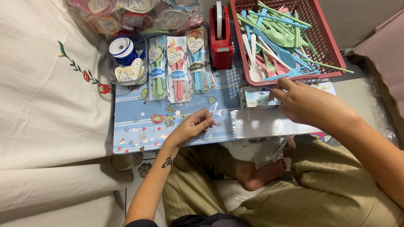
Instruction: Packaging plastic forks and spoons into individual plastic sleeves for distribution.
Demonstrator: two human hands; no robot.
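Note:
My left hand (193,126) rests on a low blue patterned table (139,130), fingers curled and pinching the edge of a clear plastic sleeve (219,115). Farther right, my right hand (301,101) reaches over a stack of clear plastic bags (269,124), with its fingertips on a small pile of printed cards (256,100) below the red basket. A red plastic basket (332,50) at the top right holds several pastel spoons, forks and chopsticks (273,38). Three packed cutlery sets (179,67) in green, pink and blue lie in a row on the table.
A red tape dispenser (221,38) stands beside the basket. A clear tub (126,61) holds a blue ribbon spool and heart-shaped tags. More packed sets (130,12) are heaped behind. White embroidered cloth (46,96) covers the left. My crossed legs and bare foot (256,174) lie below the table.

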